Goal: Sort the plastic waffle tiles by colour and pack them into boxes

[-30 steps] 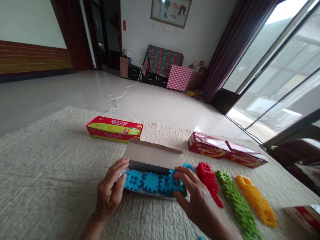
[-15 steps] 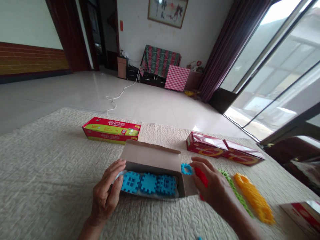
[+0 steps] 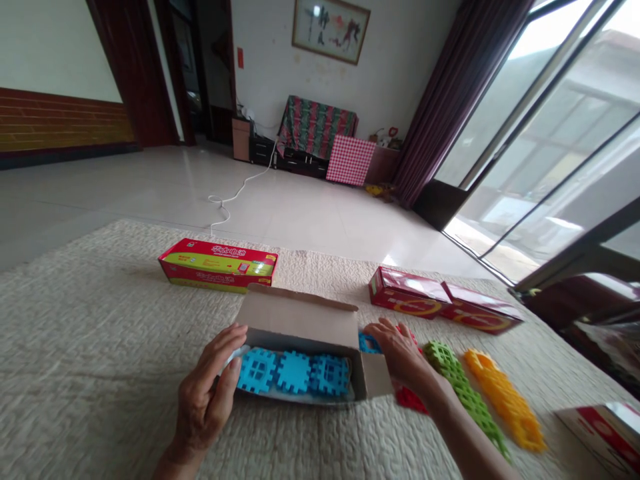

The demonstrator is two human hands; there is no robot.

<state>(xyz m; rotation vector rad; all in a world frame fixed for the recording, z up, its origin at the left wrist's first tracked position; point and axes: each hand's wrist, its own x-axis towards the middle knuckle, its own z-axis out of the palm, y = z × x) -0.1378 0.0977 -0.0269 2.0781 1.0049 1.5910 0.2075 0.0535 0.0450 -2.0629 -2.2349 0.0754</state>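
Note:
My left hand (image 3: 207, 390) grips the left end of an open cardboard box (image 3: 300, 310), thumb at the front and fingers behind. Three blue interlocking plastic blocks (image 3: 294, 372) show in a row inside it, over whitish wrapping. Just past the box's right end, my right hand (image 3: 397, 343) is palm down with its fingers bent over a blue building block (image 3: 369, 343); its thumb is hidden. Red blocks (image 3: 413, 399) lie partly covered beneath that hand and wrist. Right of them are a row of green blocks (image 3: 465, 390) and a row of yellow-orange blocks (image 3: 505, 400).
A red and yellow-green box (image 3: 220, 263) stands behind the open one. Two dark red boxes (image 3: 445, 303) sit end to end at the back right. Another red and white box (image 3: 603, 433) is at the right edge. Everything rests on a quilted cream cover (image 3: 100, 347).
My right hand has moved left and away from me, down onto the blue block beside the box, uncovering more of the green row. My left hand keeps its place on the box.

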